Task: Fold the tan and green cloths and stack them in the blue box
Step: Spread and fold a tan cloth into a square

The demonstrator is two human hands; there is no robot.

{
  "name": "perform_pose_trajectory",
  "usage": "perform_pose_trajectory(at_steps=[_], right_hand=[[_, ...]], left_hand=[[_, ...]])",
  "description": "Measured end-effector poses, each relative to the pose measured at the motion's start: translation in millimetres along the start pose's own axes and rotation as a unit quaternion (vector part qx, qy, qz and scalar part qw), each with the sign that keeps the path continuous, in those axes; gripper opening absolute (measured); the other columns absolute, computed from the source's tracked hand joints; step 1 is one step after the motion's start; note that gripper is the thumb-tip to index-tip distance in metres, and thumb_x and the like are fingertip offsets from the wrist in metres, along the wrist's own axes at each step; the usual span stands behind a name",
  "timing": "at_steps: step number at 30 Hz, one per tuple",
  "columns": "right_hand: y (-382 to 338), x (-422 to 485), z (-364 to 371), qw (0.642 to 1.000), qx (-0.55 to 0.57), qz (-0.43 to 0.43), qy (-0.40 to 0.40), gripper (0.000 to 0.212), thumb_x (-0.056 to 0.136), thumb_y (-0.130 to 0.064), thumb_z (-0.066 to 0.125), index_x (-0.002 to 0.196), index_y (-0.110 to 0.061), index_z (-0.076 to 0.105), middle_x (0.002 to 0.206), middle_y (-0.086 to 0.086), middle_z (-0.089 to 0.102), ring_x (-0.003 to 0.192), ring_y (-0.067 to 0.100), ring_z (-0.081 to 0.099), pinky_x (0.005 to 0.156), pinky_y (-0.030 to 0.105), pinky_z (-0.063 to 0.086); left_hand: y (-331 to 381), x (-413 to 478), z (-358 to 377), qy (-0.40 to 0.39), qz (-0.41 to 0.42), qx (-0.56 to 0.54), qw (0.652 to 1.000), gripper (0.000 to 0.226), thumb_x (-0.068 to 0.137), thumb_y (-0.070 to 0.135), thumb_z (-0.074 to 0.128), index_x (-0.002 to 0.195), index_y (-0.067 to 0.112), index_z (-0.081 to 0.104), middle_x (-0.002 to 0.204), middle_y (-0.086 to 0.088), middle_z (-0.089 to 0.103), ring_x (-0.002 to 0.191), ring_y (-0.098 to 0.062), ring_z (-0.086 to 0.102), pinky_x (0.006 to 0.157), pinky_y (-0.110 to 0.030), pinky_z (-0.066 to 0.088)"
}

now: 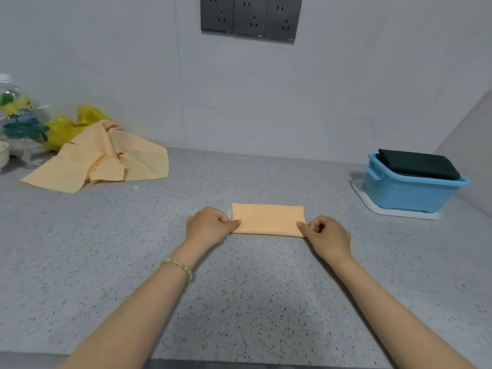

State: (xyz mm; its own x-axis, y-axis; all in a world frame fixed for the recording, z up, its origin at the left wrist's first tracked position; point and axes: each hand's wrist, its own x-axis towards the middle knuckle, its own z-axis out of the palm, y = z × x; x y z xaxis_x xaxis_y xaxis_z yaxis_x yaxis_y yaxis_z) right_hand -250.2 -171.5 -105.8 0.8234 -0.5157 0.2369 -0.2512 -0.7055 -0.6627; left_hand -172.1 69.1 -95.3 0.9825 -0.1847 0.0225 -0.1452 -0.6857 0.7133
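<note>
Folded tan cloth (267, 219): a flat, neat rectangle of thin fabric, lying mid-counter just in front of the person.
Long axis: runs left to right, parallel to the back wall – short ends point at the two hands.
Left hand (210, 225): fingers curled, thumb on top, pinching the cloth's left short edge.
Right hand (328, 234): thumb and curled fingers pinching the near right corner.
Blue plastic box (407, 193): far right, well apart from the folded cloth, standing on a white tray (399, 212).
Box contents: a folded dark green cloth (420, 163), its top above the rim.
Loose tan cloths (106, 158): a rumpled, unfolded heap at the far left.
Surface: speckled grey stone counter (239, 288).
Writing: the clear plastic bottle (16, 113) at the left edge has a printed label – too blurred to read.
Beside it: a crumpled yellow plastic bag (64, 129), behind the heap.
Wall: three dark grey wall sockets (250, 18) in a row.
Left wrist: a pale bead bracelet (178, 266).
</note>
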Motion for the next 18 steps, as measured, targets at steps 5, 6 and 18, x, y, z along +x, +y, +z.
perform_pose_trajectory(at_steps=[5, 6, 18], right_hand=[[-25, -2, 9, 0.981, -0.063, -0.184, 0.006, 0.044, 0.094, -0.037, 0.052, 0.134, -0.017, 0.051, 0.144, -0.001, 0.045, 0.134, 0.018, 0.036, 0.113, 0.033, 0.017], [-35, 0, 13, 0.974, -0.071, -0.215, -0.017, 0.046, 0.097, -0.036, 0.047, 0.139, -0.018, 0.047, 0.148, -0.002, 0.039, 0.139, 0.016, 0.030, 0.115, 0.031, 0.012], [-53, 3, 62, 0.954, -0.138, -0.229, -0.139, 0.046, 0.102, -0.035, 0.029, 0.145, -0.018, 0.037, 0.151, -0.004, 0.036, 0.142, 0.009, 0.024, 0.117, 0.026, 0.005]], left_hand=[[0, 0, 1, 0.002, 0.008, -0.003, 1.000, 0.029, 0.081, 0.047, 0.069, 0.063, 0.025, 0.063, 0.058, 0.015, 0.050, 0.065, -0.008, 0.050, 0.089, -0.030, 0.034], [0, -1, 1, 0.008, 0.009, -0.003, 1.000, 0.029, 0.081, 0.047, 0.068, 0.064, 0.024, 0.063, 0.058, 0.015, 0.049, 0.064, -0.007, 0.049, 0.092, -0.031, 0.034], [4, 6, 10, 0.040, 0.235, 0.206, 0.949, 0.059, 0.099, 0.032, 0.039, 0.152, 0.033, 0.013, 0.158, 0.004, 0.012, 0.144, -0.015, 0.008, 0.116, -0.036, 0.002]])
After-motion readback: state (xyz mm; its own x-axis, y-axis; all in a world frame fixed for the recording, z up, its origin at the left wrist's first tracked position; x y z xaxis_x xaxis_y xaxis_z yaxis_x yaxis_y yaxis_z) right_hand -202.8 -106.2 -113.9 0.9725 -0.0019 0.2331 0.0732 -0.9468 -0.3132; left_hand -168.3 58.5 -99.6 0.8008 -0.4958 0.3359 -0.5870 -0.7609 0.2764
